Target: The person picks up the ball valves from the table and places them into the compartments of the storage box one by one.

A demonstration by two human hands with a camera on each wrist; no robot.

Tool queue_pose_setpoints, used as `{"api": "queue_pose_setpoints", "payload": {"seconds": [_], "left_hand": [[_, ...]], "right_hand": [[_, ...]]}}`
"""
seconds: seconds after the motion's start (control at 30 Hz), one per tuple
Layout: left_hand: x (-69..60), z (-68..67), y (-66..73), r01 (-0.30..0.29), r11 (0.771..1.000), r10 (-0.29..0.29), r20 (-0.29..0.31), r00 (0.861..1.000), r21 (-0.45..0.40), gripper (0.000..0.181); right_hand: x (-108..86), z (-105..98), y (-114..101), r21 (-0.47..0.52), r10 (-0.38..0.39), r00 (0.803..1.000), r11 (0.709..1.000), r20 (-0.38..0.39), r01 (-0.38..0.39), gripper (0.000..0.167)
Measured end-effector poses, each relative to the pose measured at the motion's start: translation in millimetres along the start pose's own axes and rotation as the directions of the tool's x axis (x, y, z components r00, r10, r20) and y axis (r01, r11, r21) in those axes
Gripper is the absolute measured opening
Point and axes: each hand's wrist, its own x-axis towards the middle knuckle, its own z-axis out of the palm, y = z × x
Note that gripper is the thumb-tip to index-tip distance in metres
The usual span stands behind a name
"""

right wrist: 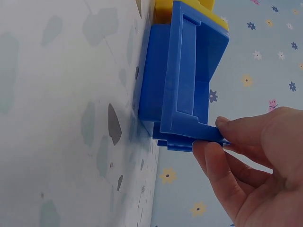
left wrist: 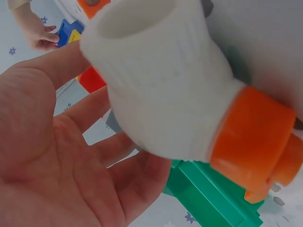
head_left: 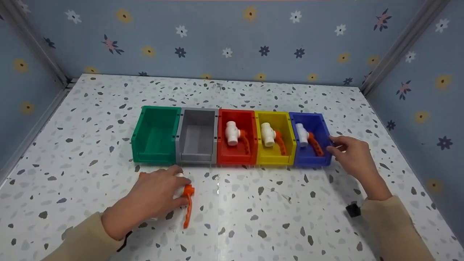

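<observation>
My left hand (head_left: 156,192) grips a white ball valve with an orange lever (head_left: 187,212) on the table; its white body is mostly hidden under the fingers. A second white ball valve (left wrist: 156,80) with an orange cap (left wrist: 255,137) looms close in the left wrist view and hides those fingertips. At the far right, my right hand (head_left: 351,154) pinches the side rim of the blue bin (right wrist: 156,75) between thumb and fingers. Inside the blue bin lies a white valve (head_left: 301,135) with an orange lever.
A yellow bin (head_left: 287,159) and a red bin (head_left: 235,158) each hold one similar valve. Left of them stand a grey bin (head_left: 197,157) and a green bin (head_left: 156,157), joined in one row. Patterned panels (head_left: 224,40) enclose the speckled table (head_left: 253,224) at the back and sides.
</observation>
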Motion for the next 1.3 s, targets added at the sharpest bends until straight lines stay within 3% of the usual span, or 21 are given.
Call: {"api": "queue_pose_setpoints", "payload": {"seconds": [0.17,0.4,0.53,0.8,0.97,1.1,1.3], "left_hand": [[1.1,1.1,2.1,-0.003,1.000,0.003,0.011,1.000,0.022,0.048],[2.4,4.3,5.2,-0.012,1.000,0.013,-0.061,0.998,0.008,0.033],[4.1,4.3,6.0,-0.012,1.000,0.010,-0.073,0.997,-0.027,0.025],[7.7,0.4,5.8,0.010,0.994,-0.013,-0.028,1.000,-0.104,0.025],[8.8,0.8,7.1,0.064,0.983,-0.065,-0.002,0.998,-0.174,0.027],[9.7,1.0,7.2,0.076,0.971,-0.083,-0.021,0.996,-0.228,0.027],[13.8,-0.8,4.2,0.026,0.956,-0.063,-0.116,0.991,-0.292,0.025]], "right_hand": [[-0.2,0,1,0.004,-0.007,1.000,1.000,-0.006,0.007,0.038],[1.2,1,2,-0.001,-0.027,0.999,1.000,-0.026,0.027,0.036],[1.9,1,2,-0.006,-0.020,0.999,1.000,-0.025,0.019,0.036],[2.0,0,0,0.003,0.000,1.000,1.000,-0.004,0.000,0.037],[2.2,0,0,0.011,0.002,1.000,1.000,0.004,-0.002,0.037],[1.9,1,0,0.012,0.006,1.000,1.000,0.009,-0.007,0.037],[1.7,0,1,0.009,0.018,1.000,1.000,0.012,-0.018,0.039]]}}
